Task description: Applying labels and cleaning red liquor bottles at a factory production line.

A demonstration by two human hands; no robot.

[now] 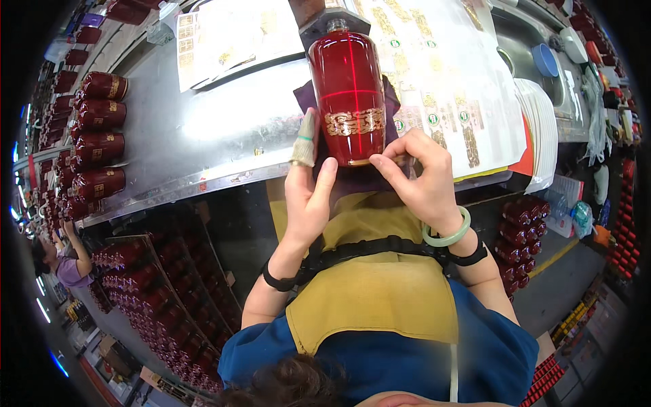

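Observation:
A glossy dark red bottle [349, 74] lies on a dark purple cloth, its neck away from me against a dark metal holder [333, 26]. A gold ornamental band [354, 123] goes round its lower part, and thin bright red lines cross its side. My left hand [308, 186] is open beside the bottle's lower left, thumb spread from the straight fingers; a pale cloth cover [304, 141] with a green band is on its fingers. At the lower right edge of the base, my right hand [424, 178] has thumb and forefinger brought close in a pinch. What lies between them is too small to make out.
White sheets with gold decals [468, 115] cover the metal bench [163, 146] on the right; another decal sheet [237, 41] lies left. Red bottles [100, 149] stand at the left, more below the bench [521, 237]. A stack of white sheets [539, 136] is far right. Another person [71, 264] works at far left.

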